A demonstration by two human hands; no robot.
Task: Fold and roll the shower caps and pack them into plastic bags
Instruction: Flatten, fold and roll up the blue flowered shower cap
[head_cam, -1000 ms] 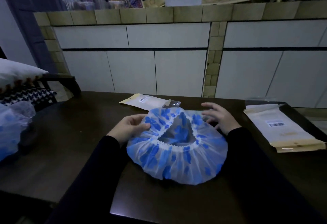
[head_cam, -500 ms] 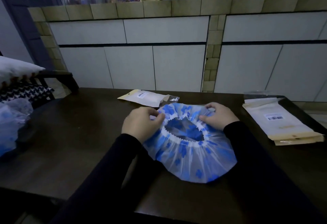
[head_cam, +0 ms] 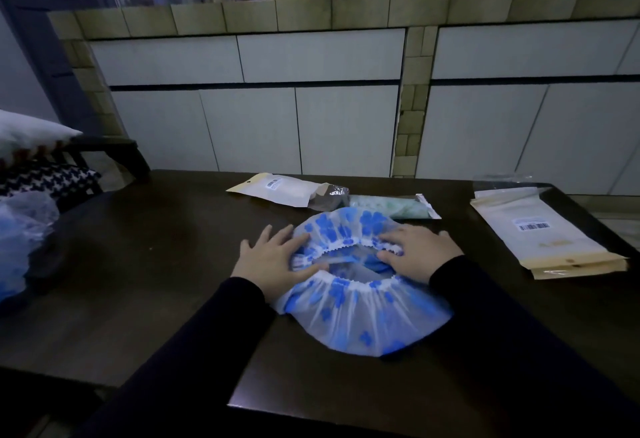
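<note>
From the camera on my head, the shower cap (head_cam: 360, 285) lay on the dark table (head_cam: 145, 299) right in front of me, white with blue blotches, its gathered elastic opening facing up. My left hand (head_cam: 273, 261) lay flat on the cap's left side, fingers straight and spread, pressing the plastic down rather than gripping it; the thumb reached toward the elastic rim. My right hand (head_cam: 419, 254) pressed the far right part of the rim the same way, fingers stretched out flat and pointing left along the frilled edge, holding nothing. Both of my sleeves were dark.

Just beyond the cap lay a packed bag (head_cam: 394, 207) with something pale green inside, nearly touching the cap's far edge. To its left sat another bag (head_cam: 277, 190), white with a small barcode label. Well apart on the right edge of the table was a stack of flat bags (head_cam: 543, 240), the top one labelled too. At the far left, off the table, sat a heap of more blue and white caps (head_cam: 20, 236).
</note>
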